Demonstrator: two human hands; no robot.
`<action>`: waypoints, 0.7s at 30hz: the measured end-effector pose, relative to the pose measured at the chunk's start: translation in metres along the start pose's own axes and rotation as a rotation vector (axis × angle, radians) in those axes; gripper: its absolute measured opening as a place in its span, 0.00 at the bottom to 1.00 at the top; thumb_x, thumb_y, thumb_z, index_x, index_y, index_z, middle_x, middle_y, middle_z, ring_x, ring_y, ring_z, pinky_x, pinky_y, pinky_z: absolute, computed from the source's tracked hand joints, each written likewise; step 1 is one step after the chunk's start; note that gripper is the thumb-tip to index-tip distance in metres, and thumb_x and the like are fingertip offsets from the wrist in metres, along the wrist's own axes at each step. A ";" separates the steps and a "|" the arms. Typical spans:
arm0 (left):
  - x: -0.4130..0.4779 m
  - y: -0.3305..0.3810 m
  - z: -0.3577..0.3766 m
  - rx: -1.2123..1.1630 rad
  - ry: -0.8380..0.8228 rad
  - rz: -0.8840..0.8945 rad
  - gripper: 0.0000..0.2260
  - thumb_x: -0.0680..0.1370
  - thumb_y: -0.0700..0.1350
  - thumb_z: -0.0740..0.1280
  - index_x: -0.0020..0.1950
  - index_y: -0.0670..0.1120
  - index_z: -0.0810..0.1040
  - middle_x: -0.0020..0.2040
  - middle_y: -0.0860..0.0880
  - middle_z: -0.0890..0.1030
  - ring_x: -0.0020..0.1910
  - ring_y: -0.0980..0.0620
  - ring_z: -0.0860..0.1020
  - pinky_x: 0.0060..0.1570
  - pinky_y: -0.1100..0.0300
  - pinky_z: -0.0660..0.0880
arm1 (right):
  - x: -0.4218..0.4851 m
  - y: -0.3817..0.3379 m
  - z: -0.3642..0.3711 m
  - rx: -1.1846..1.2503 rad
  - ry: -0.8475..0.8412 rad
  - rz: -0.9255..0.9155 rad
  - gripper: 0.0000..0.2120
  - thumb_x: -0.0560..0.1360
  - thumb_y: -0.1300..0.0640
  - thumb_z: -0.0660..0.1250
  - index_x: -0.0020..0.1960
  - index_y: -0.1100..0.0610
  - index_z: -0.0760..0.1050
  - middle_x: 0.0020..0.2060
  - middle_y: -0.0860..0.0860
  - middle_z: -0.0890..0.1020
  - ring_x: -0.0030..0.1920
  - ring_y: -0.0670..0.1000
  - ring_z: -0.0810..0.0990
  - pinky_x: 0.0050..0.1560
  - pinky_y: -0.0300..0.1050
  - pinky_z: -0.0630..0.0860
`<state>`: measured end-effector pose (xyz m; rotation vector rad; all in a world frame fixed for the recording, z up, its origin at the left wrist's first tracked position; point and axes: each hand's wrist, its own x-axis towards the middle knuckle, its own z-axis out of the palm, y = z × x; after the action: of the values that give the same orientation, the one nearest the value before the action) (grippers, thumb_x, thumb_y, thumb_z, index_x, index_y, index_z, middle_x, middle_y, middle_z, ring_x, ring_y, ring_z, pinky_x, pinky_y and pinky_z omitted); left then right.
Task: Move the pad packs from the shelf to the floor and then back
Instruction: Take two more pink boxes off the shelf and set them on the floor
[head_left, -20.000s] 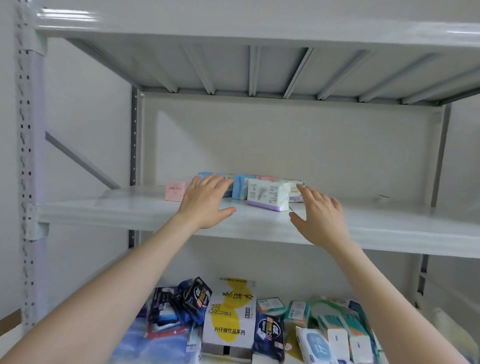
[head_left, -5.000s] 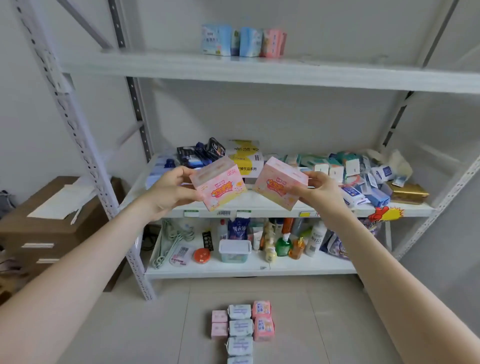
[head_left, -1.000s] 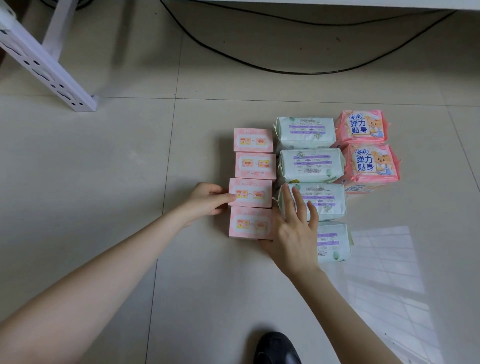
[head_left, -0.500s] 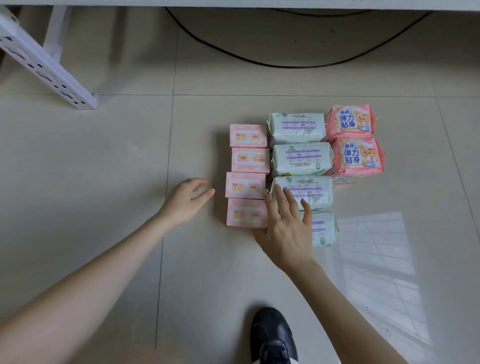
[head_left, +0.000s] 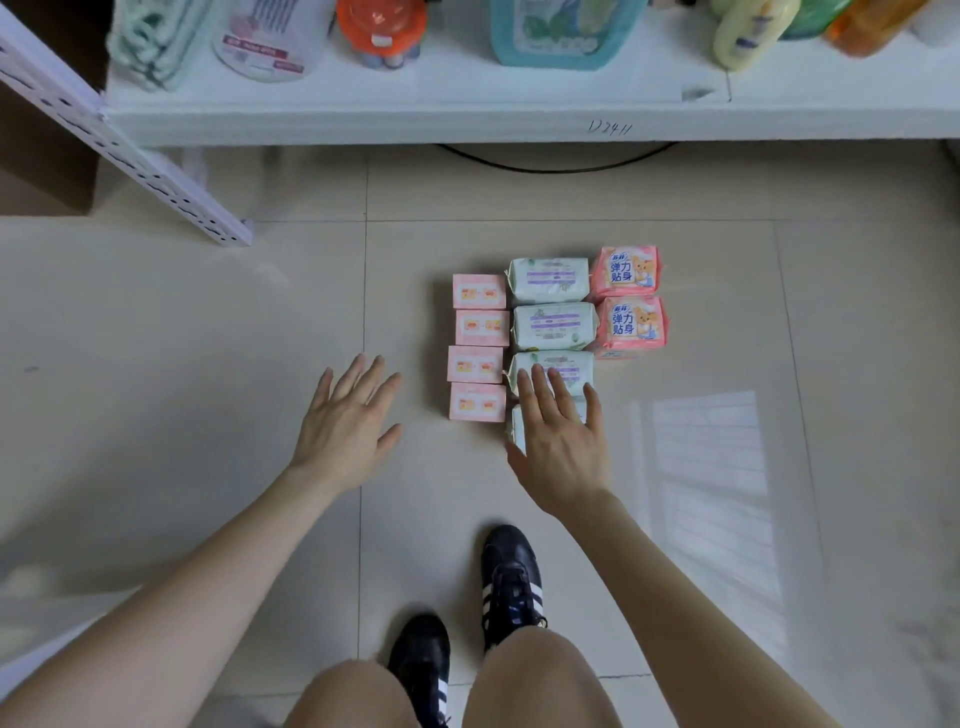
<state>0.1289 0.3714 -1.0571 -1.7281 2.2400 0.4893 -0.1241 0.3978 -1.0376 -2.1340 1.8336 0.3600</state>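
Four small pink boxes (head_left: 479, 292). Four pale green packs (head_left: 550, 280), one mostly behind right hand (head_left: 563, 447). Two pink bear packs (head_left: 628, 271). Two black shoes (head_left: 511, 582). One yellow bottle (head_left: 748, 31) on shelf (head_left: 467, 119).

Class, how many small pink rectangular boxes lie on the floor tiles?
4 small pink boxes in one column left of the pale green packs: farthest, second, third, nearest. None seems hidden.

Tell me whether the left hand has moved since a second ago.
Yes. The left hand has drawn back leftward from the column of pink boxes, which it touched then; floor now shows between them.
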 end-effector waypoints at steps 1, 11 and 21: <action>-0.009 0.005 -0.017 0.021 -0.016 -0.001 0.28 0.81 0.55 0.58 0.78 0.49 0.57 0.80 0.47 0.53 0.79 0.47 0.49 0.75 0.46 0.46 | -0.008 0.000 -0.018 -0.002 -0.006 -0.006 0.37 0.80 0.43 0.55 0.79 0.56 0.39 0.79 0.53 0.46 0.78 0.53 0.44 0.74 0.58 0.39; -0.104 0.051 -0.213 0.066 -0.038 -0.078 0.30 0.80 0.55 0.57 0.80 0.51 0.52 0.81 0.48 0.49 0.79 0.47 0.46 0.75 0.46 0.41 | -0.070 -0.001 -0.236 0.004 0.003 -0.038 0.37 0.80 0.45 0.55 0.78 0.56 0.37 0.79 0.54 0.46 0.78 0.54 0.46 0.74 0.59 0.38; -0.156 0.084 -0.422 0.100 0.197 -0.022 0.30 0.80 0.55 0.58 0.80 0.52 0.50 0.81 0.47 0.47 0.79 0.47 0.44 0.75 0.46 0.39 | -0.127 -0.011 -0.439 0.031 0.222 -0.013 0.39 0.78 0.43 0.58 0.78 0.54 0.38 0.79 0.53 0.48 0.78 0.52 0.47 0.75 0.59 0.41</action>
<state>0.0841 0.3494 -0.6017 -1.8179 2.3305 0.2058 -0.1358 0.3458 -0.5837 -2.2405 1.9265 0.0926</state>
